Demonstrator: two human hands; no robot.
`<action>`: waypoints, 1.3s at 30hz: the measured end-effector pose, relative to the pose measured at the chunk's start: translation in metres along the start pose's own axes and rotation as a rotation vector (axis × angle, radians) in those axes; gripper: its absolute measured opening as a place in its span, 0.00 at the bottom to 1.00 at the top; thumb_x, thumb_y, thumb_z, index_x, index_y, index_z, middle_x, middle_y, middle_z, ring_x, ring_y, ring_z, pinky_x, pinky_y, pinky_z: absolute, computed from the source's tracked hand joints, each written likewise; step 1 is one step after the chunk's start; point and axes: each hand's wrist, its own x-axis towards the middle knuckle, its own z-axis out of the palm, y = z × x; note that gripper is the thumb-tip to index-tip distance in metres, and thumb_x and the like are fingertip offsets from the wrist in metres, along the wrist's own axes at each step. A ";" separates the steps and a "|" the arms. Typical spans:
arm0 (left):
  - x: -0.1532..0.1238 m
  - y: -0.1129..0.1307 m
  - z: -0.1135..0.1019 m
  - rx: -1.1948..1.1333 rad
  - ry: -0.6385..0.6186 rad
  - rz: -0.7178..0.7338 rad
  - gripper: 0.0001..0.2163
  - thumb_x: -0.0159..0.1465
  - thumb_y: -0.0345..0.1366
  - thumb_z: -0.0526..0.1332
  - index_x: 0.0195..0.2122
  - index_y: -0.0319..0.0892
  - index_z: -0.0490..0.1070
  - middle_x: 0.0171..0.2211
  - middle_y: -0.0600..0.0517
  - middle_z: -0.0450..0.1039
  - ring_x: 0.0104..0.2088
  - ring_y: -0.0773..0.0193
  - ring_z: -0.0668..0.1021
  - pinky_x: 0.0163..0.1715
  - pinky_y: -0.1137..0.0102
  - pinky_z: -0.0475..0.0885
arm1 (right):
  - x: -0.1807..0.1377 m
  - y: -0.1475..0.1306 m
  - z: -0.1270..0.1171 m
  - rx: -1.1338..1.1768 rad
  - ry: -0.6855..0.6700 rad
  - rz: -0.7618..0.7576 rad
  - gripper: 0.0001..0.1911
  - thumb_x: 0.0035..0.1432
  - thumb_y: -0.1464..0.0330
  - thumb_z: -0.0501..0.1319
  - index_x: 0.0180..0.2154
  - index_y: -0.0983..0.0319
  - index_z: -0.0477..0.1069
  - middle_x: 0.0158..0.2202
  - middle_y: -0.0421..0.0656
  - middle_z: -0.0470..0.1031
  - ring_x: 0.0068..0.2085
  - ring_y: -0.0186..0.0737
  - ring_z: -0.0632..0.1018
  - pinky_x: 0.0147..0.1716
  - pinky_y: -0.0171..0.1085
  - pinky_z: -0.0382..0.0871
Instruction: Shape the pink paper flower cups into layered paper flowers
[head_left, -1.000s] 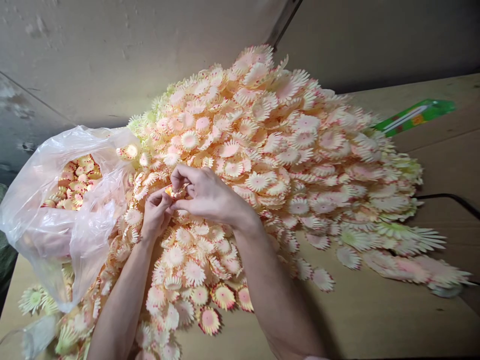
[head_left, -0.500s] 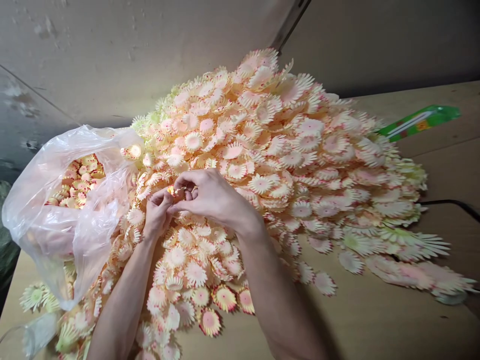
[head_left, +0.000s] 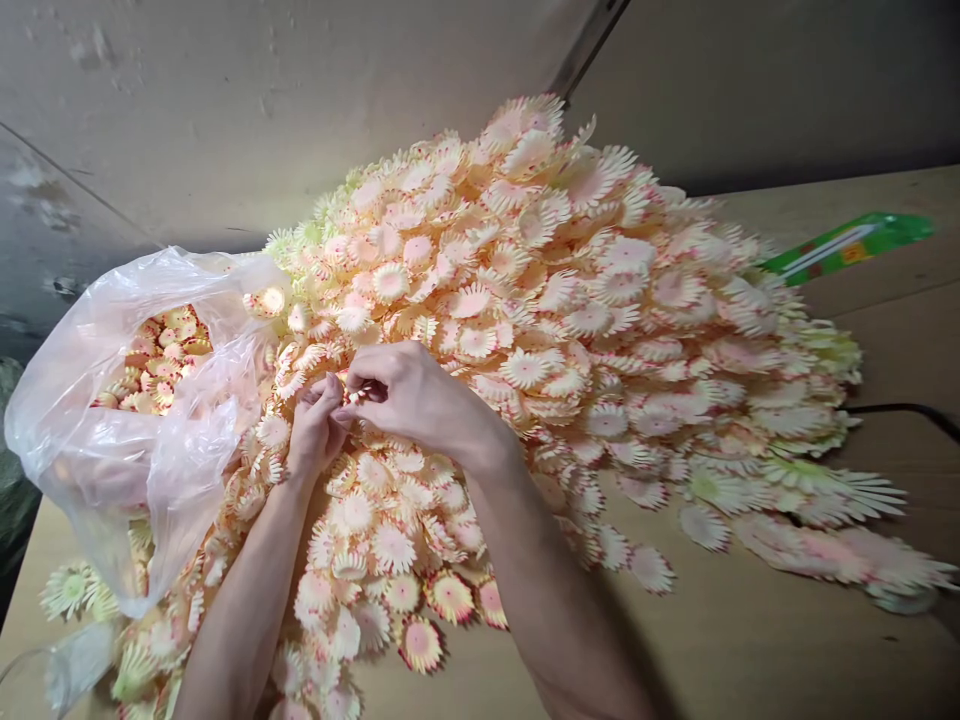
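Observation:
A large heap of pale pink and cream paper flower pieces (head_left: 570,300) covers a wooden table (head_left: 750,640). Both hands meet over the heap's left side. My left hand (head_left: 313,430) is closed, its fingertips pinched against my right hand's. My right hand (head_left: 409,395) is curled, thumb and fingers pinching a small flower piece (head_left: 352,392) between the two hands. The piece is mostly hidden by fingers.
A clear plastic bag (head_left: 135,430) holding more yellow-pink flower pieces lies at the left. A green packet (head_left: 847,245) rests at the table's back right. A black cable (head_left: 907,412) runs along the right. A grey wall stands behind.
My right hand's fingers have curled in tighter over the small piece. The view has shifted slightly; both hands stay at the same spot on the heap.

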 end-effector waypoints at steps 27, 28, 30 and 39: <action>-0.008 0.008 0.011 -0.022 -0.112 0.058 0.21 0.52 0.51 0.71 0.42 0.45 0.77 0.25 0.56 0.71 0.26 0.70 0.75 0.32 0.74 0.74 | -0.001 0.001 -0.004 0.087 0.082 -0.001 0.06 0.55 0.71 0.67 0.26 0.65 0.77 0.26 0.41 0.75 0.29 0.33 0.73 0.30 0.35 0.64; -0.007 0.007 0.010 -0.017 -0.116 0.082 0.21 0.51 0.51 0.72 0.41 0.45 0.77 0.28 0.55 0.73 0.27 0.70 0.76 0.32 0.74 0.74 | -0.002 0.001 -0.004 0.118 0.086 0.016 0.06 0.55 0.70 0.67 0.26 0.65 0.78 0.27 0.41 0.76 0.29 0.33 0.73 0.30 0.35 0.64; -0.006 0.006 0.007 -0.005 -0.111 0.112 0.20 0.48 0.49 0.74 0.37 0.44 0.76 0.32 0.54 0.76 0.30 0.70 0.77 0.32 0.76 0.73 | -0.002 0.000 -0.004 0.202 0.099 0.055 0.05 0.54 0.69 0.68 0.28 0.64 0.79 0.28 0.42 0.78 0.30 0.34 0.74 0.31 0.35 0.66; -0.005 0.002 0.006 0.021 -0.098 0.098 0.19 0.47 0.49 0.74 0.31 0.41 0.73 0.26 0.57 0.72 0.20 0.76 0.71 0.21 0.79 0.67 | -0.007 0.006 -0.011 0.328 -0.032 0.160 0.06 0.48 0.70 0.69 0.29 0.66 0.77 0.25 0.41 0.76 0.26 0.32 0.72 0.26 0.32 0.63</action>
